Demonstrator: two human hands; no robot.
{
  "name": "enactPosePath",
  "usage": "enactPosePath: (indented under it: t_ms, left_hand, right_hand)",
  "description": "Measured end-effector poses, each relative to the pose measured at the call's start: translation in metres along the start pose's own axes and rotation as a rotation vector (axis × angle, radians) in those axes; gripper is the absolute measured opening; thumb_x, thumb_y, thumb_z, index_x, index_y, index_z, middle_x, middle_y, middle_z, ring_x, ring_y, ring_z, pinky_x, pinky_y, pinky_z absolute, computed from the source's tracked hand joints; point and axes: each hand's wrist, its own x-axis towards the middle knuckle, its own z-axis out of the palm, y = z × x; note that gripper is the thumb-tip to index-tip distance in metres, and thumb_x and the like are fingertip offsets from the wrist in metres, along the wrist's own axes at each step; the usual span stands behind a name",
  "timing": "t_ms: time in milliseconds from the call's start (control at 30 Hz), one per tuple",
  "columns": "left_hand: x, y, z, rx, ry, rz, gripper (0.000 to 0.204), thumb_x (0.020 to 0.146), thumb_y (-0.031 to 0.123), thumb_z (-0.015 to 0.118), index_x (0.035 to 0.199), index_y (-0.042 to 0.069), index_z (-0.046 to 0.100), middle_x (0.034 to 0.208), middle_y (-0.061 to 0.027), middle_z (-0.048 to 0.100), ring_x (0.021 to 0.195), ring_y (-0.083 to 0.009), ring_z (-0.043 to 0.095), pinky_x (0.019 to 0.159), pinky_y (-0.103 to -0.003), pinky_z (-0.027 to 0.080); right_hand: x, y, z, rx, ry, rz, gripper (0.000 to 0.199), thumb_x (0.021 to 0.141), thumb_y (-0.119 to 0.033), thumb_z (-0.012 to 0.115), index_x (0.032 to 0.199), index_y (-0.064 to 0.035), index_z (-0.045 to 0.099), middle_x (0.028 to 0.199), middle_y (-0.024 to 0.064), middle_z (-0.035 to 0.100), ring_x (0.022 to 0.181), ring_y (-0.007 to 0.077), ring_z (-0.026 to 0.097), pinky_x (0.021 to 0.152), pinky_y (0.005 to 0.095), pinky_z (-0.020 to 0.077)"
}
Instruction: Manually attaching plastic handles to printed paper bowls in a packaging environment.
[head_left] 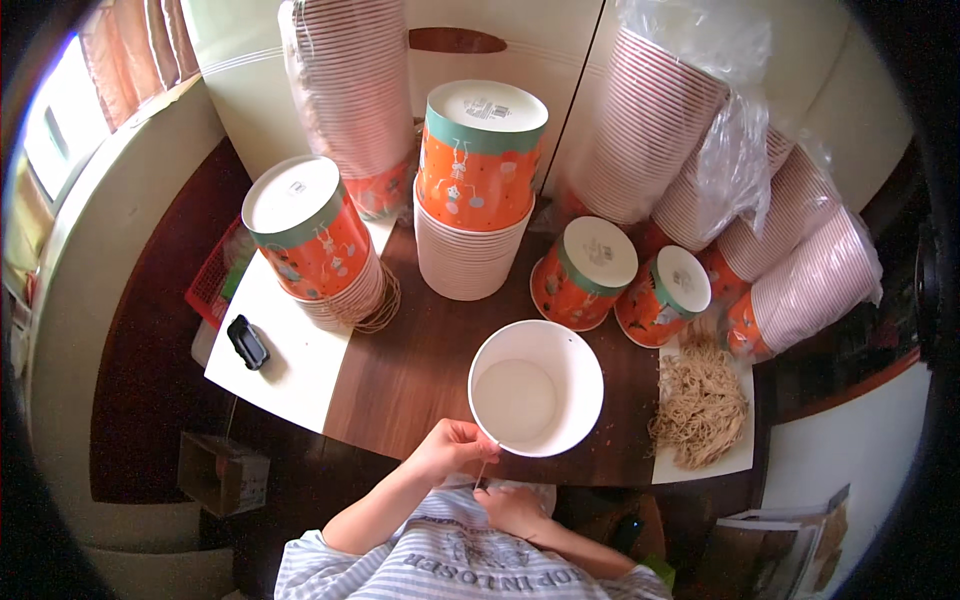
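Note:
A white paper bucket (575,400) stands mouth up near the table's front edge, its inside bare and a small dark hole showing near the far rim. My left hand (455,450) is closed in a pinch at the bucket's near left rim, with a thin string (483,472) at its fingertips. From there the string runs down toward me to my right hand (512,508), whose fingers are closed on it below the table edge. Right of the bucket lies a tangled heap of beige strings (700,405) on a white board.
Behind the bucket stand upturned orange buckets in a tall stack (478,190), with a shorter stack (310,230) at left, looped with string. Two upturned buckets (590,270) stand at right. Plastic-wrapped stacks (650,120) line the back. A black case (247,342) lies on the left board.

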Motion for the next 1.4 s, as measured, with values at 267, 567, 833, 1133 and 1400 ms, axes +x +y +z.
enactPosePath:
  t_ms: [267, 567, 833, 1133, 1400]
  left_hand:
    - [-0.003, 0.009, -0.01, 0.498, 0.244, 0.295, 0.021, 0.08, 0.021, 0.064, 0.085, 0.001, 0.063, 0.075, -0.004, 0.063, 0.073, -0.0064, 0.056, 0.061, -0.022, 0.045]
    - [0.011, 0.114, -0.016, 1.955, 0.232, 0.966, 0.051, 0.073, 0.012, 0.051, 0.122, 0.026, 0.048, 0.131, -0.0063, 0.037, 0.109, -0.0265, 0.043, 0.084, -0.039, 0.039]
    - [0.03, 0.121, -0.019, 1.872, -0.258, 1.101, 0.012, 0.067, 0.023, 0.061, 0.075, 0.013, 0.063, 0.116, 0.002, 0.055, 0.12, -0.0243, 0.039, 0.095, -0.043, 0.033]
    - [-0.015, 0.031, 0.078, 1.391, -0.371, 1.073, 0.033, 0.075, 0.025, 0.064, 0.1, 0.005, 0.057, 0.101, -0.0087, 0.055, 0.102, -0.0232, 0.051, 0.084, -0.037, 0.041]
    - [-0.029, 0.029, 0.078, 0.704, -0.003, 0.727, 0.033, 0.072, 0.01, 0.069, 0.101, 0.003, 0.055, 0.088, -0.0081, 0.058, 0.073, -0.0137, 0.058, 0.056, -0.024, 0.048]
  right_hand:
    - [-0.016, 0.029, 0.034, 0.201, -0.13, 0.132, 0.025, 0.084, -0.025, 0.046, 0.1, -0.0099, 0.057, 0.082, 0.0139, 0.063, 0.076, 0.0275, 0.062, 0.061, 0.0403, 0.049]
    - [-0.131, 0.122, 0.005, 1.166, 0.023, 0.508, 0.021, 0.09, -0.016, 0.047, 0.101, -0.0039, 0.06, 0.065, -0.0029, 0.052, 0.06, 0.005, 0.046, 0.057, 0.019, 0.0385]
    - [-0.182, 0.106, -0.051, 1.591, 0.368, 0.158, 0.034, 0.086, -0.028, 0.054, 0.078, 0.004, 0.059, 0.055, 0.0063, 0.049, 0.047, 0.0107, 0.038, 0.047, 0.0257, 0.0305]
    - [-0.056, 0.035, -0.159, 2.296, 0.697, -0.735, 0.033, 0.093, -0.033, 0.033, 0.072, -0.0101, 0.046, 0.047, -0.0034, 0.031, 0.043, 0.0086, 0.023, 0.046, 0.026, 0.0213]
    - [-0.026, 0.013, -0.182, 2.418, 0.583, -0.779, 0.032, 0.093, -0.032, 0.032, 0.074, -0.0118, 0.048, 0.046, -0.0042, 0.029, 0.041, 0.0083, 0.021, 0.045, 0.0252, 0.0203]
